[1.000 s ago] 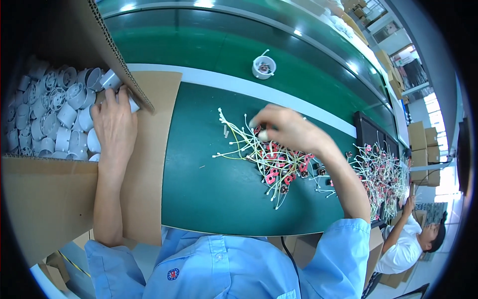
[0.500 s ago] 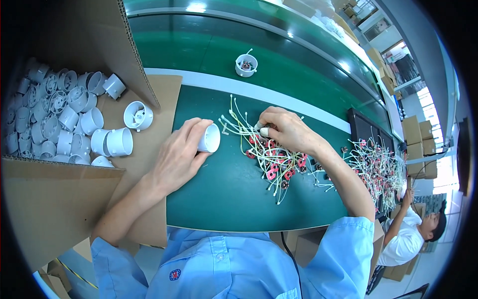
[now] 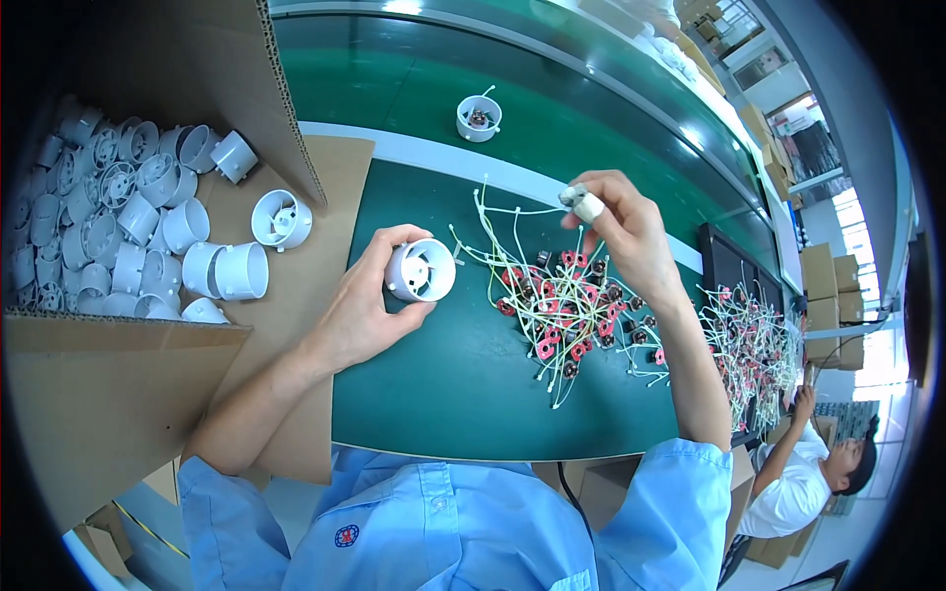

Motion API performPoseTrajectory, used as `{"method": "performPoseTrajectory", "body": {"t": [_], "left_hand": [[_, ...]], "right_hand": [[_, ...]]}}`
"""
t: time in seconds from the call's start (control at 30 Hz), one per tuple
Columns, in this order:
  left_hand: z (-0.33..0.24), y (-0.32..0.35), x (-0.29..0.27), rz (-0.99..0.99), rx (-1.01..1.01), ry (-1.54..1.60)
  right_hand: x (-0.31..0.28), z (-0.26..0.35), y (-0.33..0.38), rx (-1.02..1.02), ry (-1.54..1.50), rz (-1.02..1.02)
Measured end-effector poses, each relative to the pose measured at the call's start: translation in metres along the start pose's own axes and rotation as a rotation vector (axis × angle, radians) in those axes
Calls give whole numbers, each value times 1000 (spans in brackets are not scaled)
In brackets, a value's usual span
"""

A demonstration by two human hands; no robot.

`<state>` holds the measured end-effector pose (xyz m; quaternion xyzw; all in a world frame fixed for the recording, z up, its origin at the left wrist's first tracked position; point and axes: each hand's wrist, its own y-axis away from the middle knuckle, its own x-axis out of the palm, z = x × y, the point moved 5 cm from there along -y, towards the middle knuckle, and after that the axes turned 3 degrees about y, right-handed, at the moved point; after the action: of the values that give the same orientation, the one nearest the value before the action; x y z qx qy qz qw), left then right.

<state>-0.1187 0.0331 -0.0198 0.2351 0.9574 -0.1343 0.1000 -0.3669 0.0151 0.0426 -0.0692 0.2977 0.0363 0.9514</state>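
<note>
Green mat (image 3: 434, 394), cardboard box (image 3: 118, 384) full of white housings (image 3: 108, 227), left hand (image 3: 370, 295) grip holding white housing (image 3: 420, 270), right hand (image 3: 626, 231) grip pinching small motor (image 3: 581, 202)

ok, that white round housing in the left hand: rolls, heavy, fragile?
The white housing looks like thin hollow plastic, so probably light and stiff. Its round wall would likely roll if laid on its side on the green mat. The left hand holds it by the rim; the thin inner vanes may be easy to crack.

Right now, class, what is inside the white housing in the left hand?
Inside the housing a central hub with radial vanes shows. The left hand covers its back, so nothing deeper can be seen.
</note>
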Motion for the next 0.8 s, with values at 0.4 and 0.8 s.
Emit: {"method": "performPoseTrajectory", "body": {"t": [0.4, 0.8], "left_hand": [[14, 0, -2, 111, -226, 450], [13, 0, 0, 146, -257, 598]], "right_hand": [[-40, 45, 9, -159, -248, -51], [3, 68, 16, -210, -772, 140]]}}
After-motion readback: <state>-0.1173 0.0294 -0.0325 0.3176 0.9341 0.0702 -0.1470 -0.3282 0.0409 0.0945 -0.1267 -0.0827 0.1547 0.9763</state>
